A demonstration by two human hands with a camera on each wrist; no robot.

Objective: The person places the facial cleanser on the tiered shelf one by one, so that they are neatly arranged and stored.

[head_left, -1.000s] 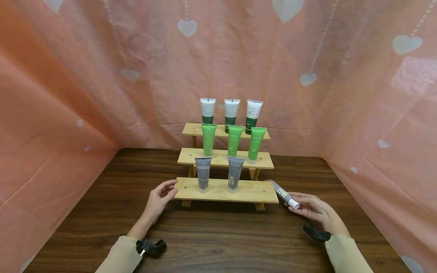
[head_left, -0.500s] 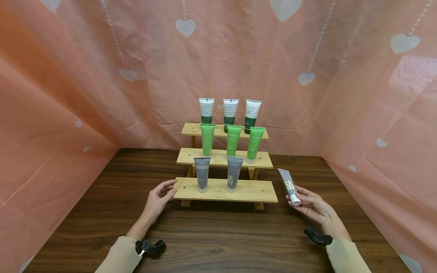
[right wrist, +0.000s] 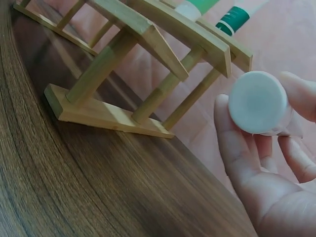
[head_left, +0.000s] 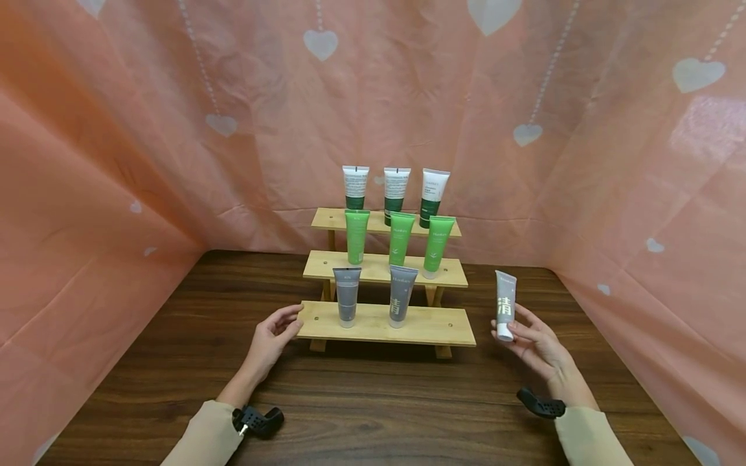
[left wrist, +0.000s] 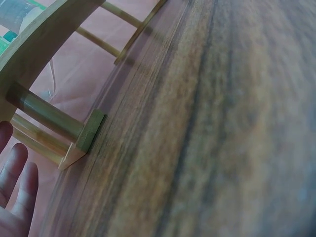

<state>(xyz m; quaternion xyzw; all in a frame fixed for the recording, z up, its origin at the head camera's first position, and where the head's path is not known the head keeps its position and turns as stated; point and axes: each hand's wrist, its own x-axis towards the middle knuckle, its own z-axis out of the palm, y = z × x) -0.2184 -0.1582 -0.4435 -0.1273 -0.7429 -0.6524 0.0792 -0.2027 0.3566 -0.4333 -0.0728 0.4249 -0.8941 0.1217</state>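
My right hand (head_left: 539,346) pinches a grey squeeze tube (head_left: 506,294) near its white cap, to the right of a three-tier wooden display stand (head_left: 431,330). The tube stands nearly upright with the cap down. In the right wrist view the round cap (right wrist: 257,102) faces the camera, between thumb and fingers. My left hand (head_left: 269,343) holds the left end of the lowest shelf between thumb and fingers; in the left wrist view only some fingers (left wrist: 22,185) show, beside the stand. Two grey tubes (head_left: 347,294) stand on that shelf, at its left and middle.
Three green tubes (head_left: 399,236) stand on the middle shelf. Three white and dark green tubes (head_left: 395,188) stand on the top shelf. Under the stand is a dark wooden table (head_left: 373,401), and a pink curtain (head_left: 262,181) surrounds it.
My right hand has lifted the grey tube away from the stand and turned it from slanting to nearly upright, its label now facing me. My left hand stays at the shelf's end.
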